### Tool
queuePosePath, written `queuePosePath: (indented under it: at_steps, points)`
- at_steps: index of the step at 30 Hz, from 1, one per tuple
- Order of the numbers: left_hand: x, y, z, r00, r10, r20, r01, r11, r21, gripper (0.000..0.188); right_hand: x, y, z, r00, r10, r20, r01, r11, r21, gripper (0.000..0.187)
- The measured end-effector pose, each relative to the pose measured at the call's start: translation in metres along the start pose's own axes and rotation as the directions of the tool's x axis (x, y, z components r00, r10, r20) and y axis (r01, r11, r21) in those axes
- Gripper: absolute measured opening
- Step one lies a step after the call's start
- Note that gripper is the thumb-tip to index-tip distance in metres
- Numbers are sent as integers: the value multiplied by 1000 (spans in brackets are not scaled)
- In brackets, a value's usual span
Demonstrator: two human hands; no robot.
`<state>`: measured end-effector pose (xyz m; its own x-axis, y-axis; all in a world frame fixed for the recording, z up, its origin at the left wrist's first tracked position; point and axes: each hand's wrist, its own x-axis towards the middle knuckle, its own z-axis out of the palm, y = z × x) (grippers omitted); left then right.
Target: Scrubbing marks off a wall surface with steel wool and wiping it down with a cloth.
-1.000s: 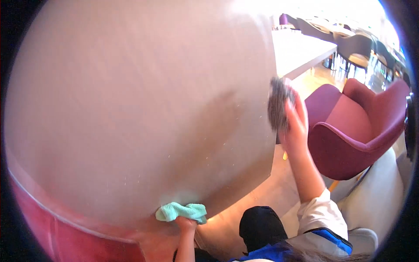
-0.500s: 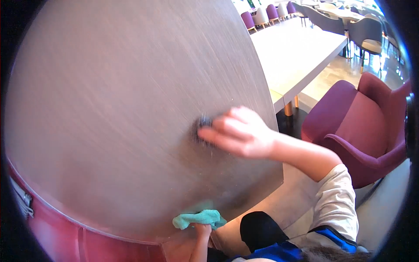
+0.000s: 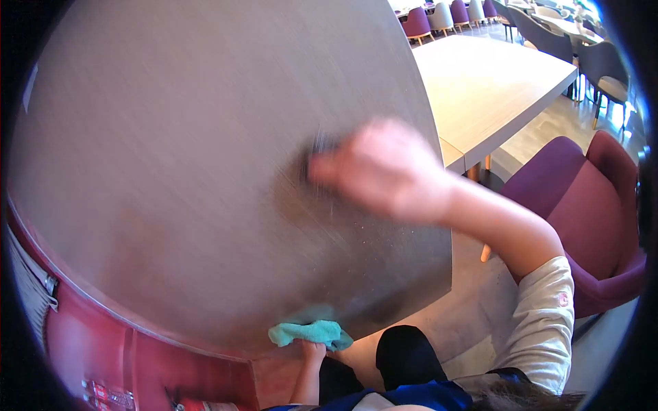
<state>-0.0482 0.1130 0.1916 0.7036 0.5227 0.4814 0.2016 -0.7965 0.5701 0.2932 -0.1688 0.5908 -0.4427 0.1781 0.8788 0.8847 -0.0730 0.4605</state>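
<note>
Most of the view is taken up by a big round wood-grain desk, seen from above with its near edge curving along the bottom. A red seat back is tucked under that edge on the lower left, and a purple armchair is parked off to the right, well apart from the desk. A second, paler desk is seen further back.

The right arm is stretched out across the desk top, elbow bent, forearm angled up and to the left. The right hand is blurred, palm down, and its grip is closed over a small dark scrubbing pad pressed flat on the wood near the middle of the desk.

The left hand is kept low at the near rim, mostly hidden below it, with a teal cloth bunched up in its grip and resting right at the desk's edge.
</note>
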Motion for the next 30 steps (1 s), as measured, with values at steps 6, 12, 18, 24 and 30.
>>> queuePosePath:
  at_steps: [6, 12, 18, 24, 30]
  points:
    - [17, 34, -5, 997, 82, -11, -80, 988, 129, 33, 4, -7, 5, 987, 112, -116, -112, 994, -1, 36]
    - [29, 64, -5, 992, -120, 24, 122, 981, -152, 32, 15, 12, -13, 891, 411, -195, -406, 912, 67, 33]
    - [26, 68, -18, 990, -73, 119, 75, 997, -15, 36, 2, -9, -19, 931, 354, -91, -358, 933, -37, 32]
    - [25, 65, -23, 976, -83, 201, 69, 995, 78, 35, 6, -23, -6, 912, 405, -64, -408, 913, -32, 41]
    - [25, 51, -12, 990, 46, 134, -69, 983, 168, 33, 18, -2, -24, 818, 556, -148, -550, 831, 83, 33]
